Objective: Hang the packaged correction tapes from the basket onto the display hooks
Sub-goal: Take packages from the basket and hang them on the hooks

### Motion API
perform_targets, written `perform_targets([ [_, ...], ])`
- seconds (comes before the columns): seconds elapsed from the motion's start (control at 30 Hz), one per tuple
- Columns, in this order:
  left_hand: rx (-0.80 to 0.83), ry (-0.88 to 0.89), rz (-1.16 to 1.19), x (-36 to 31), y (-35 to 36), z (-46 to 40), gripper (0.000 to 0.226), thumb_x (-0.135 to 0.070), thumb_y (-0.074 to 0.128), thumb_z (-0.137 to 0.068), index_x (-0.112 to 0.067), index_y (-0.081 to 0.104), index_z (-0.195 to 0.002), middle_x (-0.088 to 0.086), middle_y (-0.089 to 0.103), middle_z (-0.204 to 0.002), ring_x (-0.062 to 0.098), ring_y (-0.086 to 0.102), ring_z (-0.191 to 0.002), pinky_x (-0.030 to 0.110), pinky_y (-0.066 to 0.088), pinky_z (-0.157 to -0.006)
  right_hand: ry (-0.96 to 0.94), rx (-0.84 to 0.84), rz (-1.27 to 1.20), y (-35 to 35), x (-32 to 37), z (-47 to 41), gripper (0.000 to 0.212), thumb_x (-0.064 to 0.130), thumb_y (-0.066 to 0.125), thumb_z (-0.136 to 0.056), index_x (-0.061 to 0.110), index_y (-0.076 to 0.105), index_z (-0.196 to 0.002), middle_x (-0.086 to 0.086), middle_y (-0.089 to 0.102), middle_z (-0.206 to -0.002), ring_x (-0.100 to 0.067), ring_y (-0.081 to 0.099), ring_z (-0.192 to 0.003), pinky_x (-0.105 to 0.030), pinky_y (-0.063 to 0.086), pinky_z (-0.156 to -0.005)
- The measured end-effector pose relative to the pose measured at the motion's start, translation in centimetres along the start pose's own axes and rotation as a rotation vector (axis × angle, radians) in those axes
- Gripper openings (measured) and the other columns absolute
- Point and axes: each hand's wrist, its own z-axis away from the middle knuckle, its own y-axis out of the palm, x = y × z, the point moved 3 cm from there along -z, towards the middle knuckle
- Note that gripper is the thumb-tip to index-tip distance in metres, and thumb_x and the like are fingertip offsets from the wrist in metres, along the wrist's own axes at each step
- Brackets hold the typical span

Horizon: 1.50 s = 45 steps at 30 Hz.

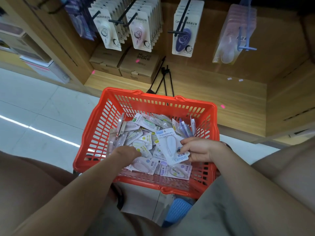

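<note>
Head view, read from the left: the left hand [127, 151] reaches down into the pile inside the red basket [95, 126], its fingers buried among the packs, so I cannot tell whether they are spread or pinching anything. Just to its right, the right hand [198, 149] pinches a blue-labelled correction tape pack [172, 144] by its right edge, thumb on the front, holding it just above the loose packs [144, 165] that fill the basket. Well above, rows of black display hooks [125, 13] already carry matching cards, and a hook further right [181, 24] holds only a few. To do this step well, I would sort by colour, turn the card's hang hole upward and grip below it, so the hole stays free for the hook.
</note>
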Motion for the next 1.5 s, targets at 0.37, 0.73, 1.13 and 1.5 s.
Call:
perform_targets([
  [0.37, -0.445, 0.007, 0.395, 1.5, -4.2, 2.8, 0.043, -0.037, 0.058, -0.104, -0.025, 0.047, -0.143, 0.008, 0.069, -0.106, 0.026, 0.064, -0.097, 0.036, 0.041, -0.071, -0.155, 0.101, -0.369, -0.8, 1.0, 0.9, 0.044, -0.007, 0.054, -0.097, -0.001, 0.057, -0.141, -0.022, 0.067, -0.136, -0.036, 0.066, -0.127, -0.049, 0.056, -0.105],
  [0.73, -0.636, -0.129, 1.187, 6.0, -5.7, 6.0, 0.022, -0.017, 0.069, -0.098, -0.019, 0.065, -0.120, -0.011, 0.063, -0.119, 0.015, 0.066, -0.103, 0.022, 0.045, -0.069, -0.364, 0.049, -0.423, 1.4, 5.2, 2.9, 0.038, -0.010, 0.048, -0.102, -0.001, 0.058, -0.138, -0.024, 0.070, -0.129, -0.034, 0.071, -0.119, -0.045, 0.058, -0.099],
  [1.13, -0.781, 0.048, 2.040, 6.2, -9.7, 10.4, 0.013, 0.001, 0.061, -0.101, -0.007, 0.058, -0.111, 0.013, 0.079, -0.107, 0.023, 0.079, -0.092, 0.027, 0.063, -0.071, -0.412, 0.200, -0.376, 6.3, 6.0, 4.1, 0.043, -0.015, 0.044, -0.101, 0.001, 0.056, -0.139, -0.022, 0.070, -0.131, -0.031, 0.073, -0.115, -0.034, 0.063, -0.084],
  [1.5, -0.803, 0.209, 2.138, 8.4, -13.8, 14.9, 0.028, 0.002, 0.055, -0.103, -0.009, 0.062, -0.127, 0.011, 0.077, -0.118, 0.027, 0.077, -0.105, 0.032, 0.064, -0.084, -0.616, 0.213, -0.243, 9.8, 9.8, 6.6, 0.044, -0.016, 0.048, -0.099, 0.001, 0.057, -0.139, -0.020, 0.070, -0.132, -0.031, 0.070, -0.120, -0.038, 0.060, -0.098],
])
